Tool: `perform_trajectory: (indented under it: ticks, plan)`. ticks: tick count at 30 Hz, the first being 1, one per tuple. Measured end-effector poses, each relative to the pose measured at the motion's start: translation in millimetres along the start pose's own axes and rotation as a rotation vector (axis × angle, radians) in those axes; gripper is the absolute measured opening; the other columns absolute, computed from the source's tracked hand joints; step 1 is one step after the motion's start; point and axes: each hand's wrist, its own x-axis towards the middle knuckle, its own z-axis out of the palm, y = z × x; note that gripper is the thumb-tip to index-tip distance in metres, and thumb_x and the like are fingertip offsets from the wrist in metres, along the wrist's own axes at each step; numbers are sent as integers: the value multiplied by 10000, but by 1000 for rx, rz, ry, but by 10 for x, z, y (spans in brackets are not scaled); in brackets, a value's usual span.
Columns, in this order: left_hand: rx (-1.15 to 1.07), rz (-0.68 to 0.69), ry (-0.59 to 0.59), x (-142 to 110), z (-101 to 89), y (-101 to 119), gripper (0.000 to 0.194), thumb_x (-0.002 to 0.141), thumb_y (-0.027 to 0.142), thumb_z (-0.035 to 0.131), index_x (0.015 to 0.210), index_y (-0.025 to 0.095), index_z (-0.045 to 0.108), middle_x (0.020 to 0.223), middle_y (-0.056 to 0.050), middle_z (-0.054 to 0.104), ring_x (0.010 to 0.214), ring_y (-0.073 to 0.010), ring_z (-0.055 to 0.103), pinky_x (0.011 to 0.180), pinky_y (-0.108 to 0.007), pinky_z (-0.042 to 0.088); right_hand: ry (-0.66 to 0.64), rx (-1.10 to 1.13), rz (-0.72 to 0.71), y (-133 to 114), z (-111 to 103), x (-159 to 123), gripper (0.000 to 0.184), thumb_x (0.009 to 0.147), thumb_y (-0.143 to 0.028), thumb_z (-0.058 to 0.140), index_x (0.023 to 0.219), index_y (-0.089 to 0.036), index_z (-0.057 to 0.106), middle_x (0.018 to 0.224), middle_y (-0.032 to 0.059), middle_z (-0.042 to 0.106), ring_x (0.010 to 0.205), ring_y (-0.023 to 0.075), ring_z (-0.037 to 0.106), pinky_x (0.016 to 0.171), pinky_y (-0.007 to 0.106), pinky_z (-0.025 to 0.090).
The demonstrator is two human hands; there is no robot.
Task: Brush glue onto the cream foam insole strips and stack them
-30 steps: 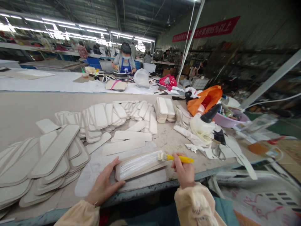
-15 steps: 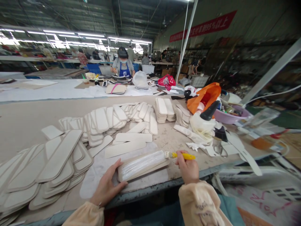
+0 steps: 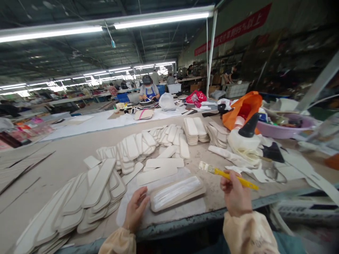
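Note:
In front of me lies a flat rounded panel (image 3: pixel 200 193) topped by a narrower strip (image 3: pixel 177 192) with a shiny wet coating. My left hand (image 3: pixel 137 208) rests just left of it, fingers apart and holding nothing. Between the fingers of my right hand (image 3: pixel 235 192) is the yellow handle of a paintbrush (image 3: pixel 221 172). Its whitish bristles point left, above the table and clear of the strip. A white sheet (image 3: pixel 196 208) spreads beneath the panel. Beyond it lie loose pale strips (image 3: pixel 164 163).
Overlapping piles of pale panels (image 3: pixel 97 187) cover the left and middle of the table. At right stand a white jug (image 3: pixel 245 141), an orange bag (image 3: pixel 238 109), a lilac basin (image 3: pixel 286 131) and scissors (image 3: pixel 275 175). A person (image 3: pixel 149 90) works at the table opposite.
My right hand has lifted the paintbrush off the strip and drawn it to the right. My left hand has let go of the panel's left end. The camera view has tilted and shifted.

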Motion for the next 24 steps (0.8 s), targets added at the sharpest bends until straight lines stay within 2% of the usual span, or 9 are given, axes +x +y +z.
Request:
perform_trajectory:
  ticks: [2,4,6,8,11,13,18,21,24]
  plan:
    - [152,18,74,162,-83,-17,410,803,441,531,1118,186,586,1189,-101,602,1106,-238,574,947,-392,482,8,30,-6,-2,2,8,270,738,-415,677,819,-167,607,491,-39,546,435,71,440,401,165,311]
    - [375,68,82,380,-181,-23,434,778,427,545,1130,178,586,1197,-110,595,1140,-256,542,997,-427,430,19,54,-13,-9,9,16,273,735,-417,682,818,-169,606,490,-41,540,442,71,444,405,163,315]
    - [588,75,21,608,-258,-27,482,760,386,545,1176,143,557,1238,-138,570,1190,-276,499,1040,-444,368,23,67,-16,-18,17,23,281,740,-429,678,818,-169,605,489,-43,536,441,70,442,403,162,314]
    - [744,25,-93,793,-295,-33,533,742,331,545,1223,104,518,1268,-164,551,1220,-287,472,1046,-433,342,23,71,-17,-22,21,33,295,744,-444,673,825,-168,604,496,-40,542,443,72,448,401,163,317]
    - [840,-37,-226,939,-298,-36,528,735,296,544,1224,99,516,1226,-167,586,1165,-284,523,1004,-405,364,19,63,-12,-16,8,51,327,740,-462,675,858,-165,603,526,-28,572,446,76,464,403,168,334]
    - [840,-30,-228,960,-296,-25,495,741,317,541,1191,110,541,1164,-159,618,1097,-281,566,954,-393,400,17,46,-16,-12,-8,59,347,741,-465,678,893,-164,598,553,-18,598,442,77,470,412,175,356]
    - [634,21,-50,889,-377,155,278,795,381,478,924,194,640,924,-55,692,894,-217,628,820,-320,466,9,-25,-25,-21,-32,44,370,764,-481,652,953,-172,576,684,35,676,495,104,546,461,215,427]
    - [409,-21,24,779,-464,455,312,767,490,532,864,215,643,775,2,680,741,-183,618,691,-266,478,-6,-91,-63,-3,-22,22,357,776,-485,636,955,-182,571,798,58,697,577,133,615,518,246,479]
    - [210,-72,34,615,-501,823,350,730,519,592,874,204,640,695,24,639,656,-154,579,615,-229,457,-67,-155,-111,59,-3,5,303,815,-468,598,936,-192,568,938,78,685,785,181,665,680,305,528]
